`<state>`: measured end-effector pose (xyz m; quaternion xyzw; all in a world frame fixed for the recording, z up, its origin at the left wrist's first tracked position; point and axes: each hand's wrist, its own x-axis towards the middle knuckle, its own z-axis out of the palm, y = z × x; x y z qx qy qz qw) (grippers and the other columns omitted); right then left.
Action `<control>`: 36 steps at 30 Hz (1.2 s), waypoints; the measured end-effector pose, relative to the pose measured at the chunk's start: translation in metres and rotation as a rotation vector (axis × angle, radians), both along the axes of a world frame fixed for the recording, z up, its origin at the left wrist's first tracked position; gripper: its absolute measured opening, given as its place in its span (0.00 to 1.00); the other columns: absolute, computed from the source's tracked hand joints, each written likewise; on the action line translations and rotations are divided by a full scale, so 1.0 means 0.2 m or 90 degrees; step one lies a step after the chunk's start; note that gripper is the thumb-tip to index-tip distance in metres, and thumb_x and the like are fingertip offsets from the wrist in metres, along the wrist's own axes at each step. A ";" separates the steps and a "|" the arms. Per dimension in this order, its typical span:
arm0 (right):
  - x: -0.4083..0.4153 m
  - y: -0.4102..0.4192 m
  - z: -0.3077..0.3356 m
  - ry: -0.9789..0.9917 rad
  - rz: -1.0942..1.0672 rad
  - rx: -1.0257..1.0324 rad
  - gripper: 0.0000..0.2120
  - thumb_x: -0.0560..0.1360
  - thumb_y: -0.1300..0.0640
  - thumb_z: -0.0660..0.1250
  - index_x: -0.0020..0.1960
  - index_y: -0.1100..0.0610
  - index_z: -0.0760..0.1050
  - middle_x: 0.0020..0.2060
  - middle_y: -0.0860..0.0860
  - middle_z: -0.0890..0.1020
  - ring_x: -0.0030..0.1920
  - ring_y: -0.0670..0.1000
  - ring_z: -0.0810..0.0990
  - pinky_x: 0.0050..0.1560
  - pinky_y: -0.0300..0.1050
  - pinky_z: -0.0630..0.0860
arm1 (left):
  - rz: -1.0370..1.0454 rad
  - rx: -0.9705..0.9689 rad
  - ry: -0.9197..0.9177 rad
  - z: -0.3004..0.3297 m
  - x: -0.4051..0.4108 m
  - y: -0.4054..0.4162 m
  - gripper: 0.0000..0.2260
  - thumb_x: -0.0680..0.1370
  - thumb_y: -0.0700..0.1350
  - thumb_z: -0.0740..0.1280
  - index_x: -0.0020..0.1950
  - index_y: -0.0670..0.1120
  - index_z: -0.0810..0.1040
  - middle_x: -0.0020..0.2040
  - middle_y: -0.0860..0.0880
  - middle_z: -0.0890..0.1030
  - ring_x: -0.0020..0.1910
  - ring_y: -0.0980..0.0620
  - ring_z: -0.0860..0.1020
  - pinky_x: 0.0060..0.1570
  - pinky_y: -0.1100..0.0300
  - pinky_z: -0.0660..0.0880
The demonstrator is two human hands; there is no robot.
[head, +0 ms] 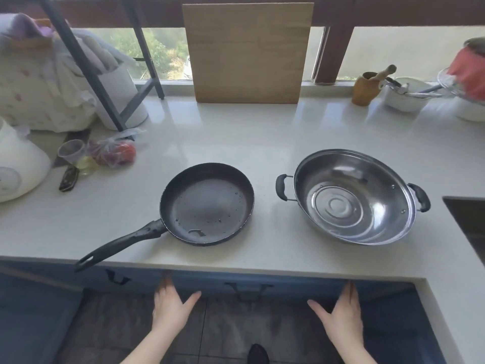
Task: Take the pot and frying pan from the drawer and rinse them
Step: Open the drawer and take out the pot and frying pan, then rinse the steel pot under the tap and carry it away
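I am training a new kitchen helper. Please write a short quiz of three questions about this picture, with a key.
1. True or false: the frying pan lies in the drawer.
2. Which stands nearer the sink? A) frying pan B) pot
3. Fill in: both hands, left hand and right hand, press flat on the ___ front.

Key: 1 false, it is on the counter; 2 B; 3 drawer.

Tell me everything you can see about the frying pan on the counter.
The frying pan is round, shallow and dark, seemingly non-stick, with one long black handle that has a hanging slot at its end. It sits upright on the white counter, left of the steel pot and apart from it. The handle points toward the near left and overhangs the counter edge. Water drops and a small puddle lie inside. Neither hand touches it.
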<state>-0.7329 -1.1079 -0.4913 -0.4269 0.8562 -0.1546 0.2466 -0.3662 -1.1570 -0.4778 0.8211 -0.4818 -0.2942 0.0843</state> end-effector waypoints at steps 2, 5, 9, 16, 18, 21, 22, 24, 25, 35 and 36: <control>0.02 -0.01 -0.04 0.008 -0.015 -0.025 0.59 0.64 0.38 0.76 0.79 0.63 0.47 0.78 0.59 0.54 0.77 0.58 0.54 0.71 0.60 0.62 | 0.013 -0.020 0.007 -0.04 0.00 -0.04 0.48 0.71 0.61 0.72 0.79 0.39 0.51 0.77 0.39 0.59 0.76 0.39 0.57 0.71 0.43 0.63; 0.06 -0.03 -0.09 0.009 -0.043 -0.055 0.59 0.64 0.39 0.77 0.79 0.62 0.47 0.78 0.58 0.52 0.77 0.58 0.53 0.70 0.62 0.62 | 0.058 -0.048 0.043 -0.10 0.00 -0.08 0.50 0.70 0.60 0.74 0.79 0.38 0.49 0.77 0.38 0.57 0.76 0.38 0.56 0.72 0.41 0.61; 0.12 -0.07 -0.14 -0.015 -0.090 -0.121 0.59 0.64 0.43 0.79 0.79 0.65 0.46 0.79 0.60 0.50 0.78 0.59 0.52 0.72 0.60 0.60 | 0.088 -0.099 0.077 -0.14 -0.03 -0.08 0.53 0.70 0.59 0.74 0.80 0.39 0.43 0.80 0.41 0.48 0.78 0.41 0.49 0.76 0.45 0.52; 0.09 -0.01 -0.07 0.012 -0.044 -0.135 0.55 0.68 0.40 0.75 0.79 0.61 0.47 0.79 0.57 0.52 0.78 0.58 0.54 0.73 0.59 0.61 | 0.001 -0.095 0.047 -0.06 0.02 -0.03 0.51 0.71 0.65 0.71 0.80 0.39 0.48 0.79 0.40 0.54 0.77 0.40 0.53 0.74 0.45 0.57; 0.09 0.06 0.01 0.018 -0.035 -0.126 0.54 0.68 0.38 0.74 0.80 0.58 0.47 0.79 0.55 0.52 0.78 0.56 0.54 0.72 0.60 0.62 | -0.042 -0.098 0.051 0.00 0.01 0.01 0.49 0.72 0.64 0.70 0.80 0.39 0.49 0.78 0.40 0.56 0.77 0.40 0.54 0.74 0.45 0.57; 0.09 0.18 0.15 0.005 -0.043 -0.110 0.53 0.69 0.35 0.71 0.80 0.54 0.45 0.79 0.51 0.50 0.78 0.54 0.53 0.71 0.59 0.63 | -0.081 -0.083 0.061 0.12 -0.02 0.08 0.48 0.73 0.65 0.67 0.80 0.41 0.48 0.80 0.43 0.53 0.78 0.43 0.50 0.75 0.46 0.54; 0.09 0.22 0.21 0.002 -0.045 -0.111 0.53 0.69 0.35 0.70 0.80 0.53 0.44 0.79 0.50 0.49 0.78 0.54 0.53 0.70 0.58 0.63 | -0.094 -0.085 0.068 0.16 -0.03 0.10 0.48 0.73 0.65 0.67 0.80 0.42 0.47 0.80 0.44 0.53 0.79 0.44 0.49 0.76 0.47 0.53; 0.06 0.28 0.33 -0.009 -0.052 -0.123 0.52 0.70 0.36 0.70 0.80 0.53 0.43 0.79 0.49 0.49 0.78 0.53 0.52 0.71 0.56 0.63 | -0.131 -0.096 0.091 0.26 -0.08 0.13 0.47 0.73 0.65 0.67 0.80 0.44 0.47 0.80 0.46 0.52 0.79 0.47 0.48 0.76 0.49 0.52; 0.05 0.30 0.38 -0.013 -0.056 -0.131 0.52 0.70 0.36 0.70 0.80 0.52 0.43 0.79 0.49 0.48 0.78 0.53 0.51 0.71 0.56 0.62 | -0.154 -0.104 0.103 0.31 -0.11 0.15 0.47 0.73 0.65 0.67 0.81 0.44 0.46 0.81 0.47 0.51 0.79 0.48 0.47 0.77 0.50 0.52; -0.31 0.14 0.77 0.033 -0.064 -0.187 0.50 0.72 0.38 0.70 0.80 0.55 0.44 0.79 0.52 0.49 0.79 0.52 0.48 0.74 0.52 0.57 | -0.354 -0.219 0.159 0.77 -0.60 -0.11 0.45 0.75 0.62 0.68 0.81 0.46 0.46 0.80 0.50 0.49 0.79 0.52 0.46 0.77 0.53 0.49; -0.36 0.10 0.80 0.043 -0.066 -0.187 0.50 0.72 0.38 0.70 0.80 0.55 0.44 0.79 0.52 0.49 0.78 0.52 0.49 0.73 0.53 0.58 | -0.365 -0.227 0.159 0.80 -0.66 -0.16 0.46 0.74 0.63 0.67 0.81 0.46 0.46 0.80 0.50 0.49 0.79 0.52 0.46 0.77 0.53 0.48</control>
